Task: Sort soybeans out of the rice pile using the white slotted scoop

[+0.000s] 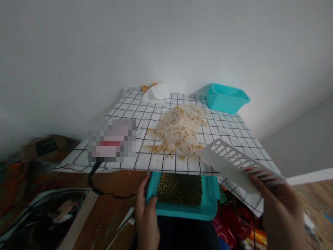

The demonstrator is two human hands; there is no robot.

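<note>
Head view: the left hand [147, 215] clasps the left rim of a teal tray [187, 212] holding green beans [180, 189], below the checked cloth's [127, 107] near edge. The right hand [281, 198] grips a white slotted scraper [223, 166], its tip at the near right side of a grain pile [179, 123] dotted with yellow beans [156, 149]. Behind stands a teal bin [225, 103].

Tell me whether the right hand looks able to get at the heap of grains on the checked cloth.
Likely yes: the right hand holds a white slotted scraper whose tip is at the near right edge of the heap of grains, and nothing visible on the checked cloth stands between.
</note>
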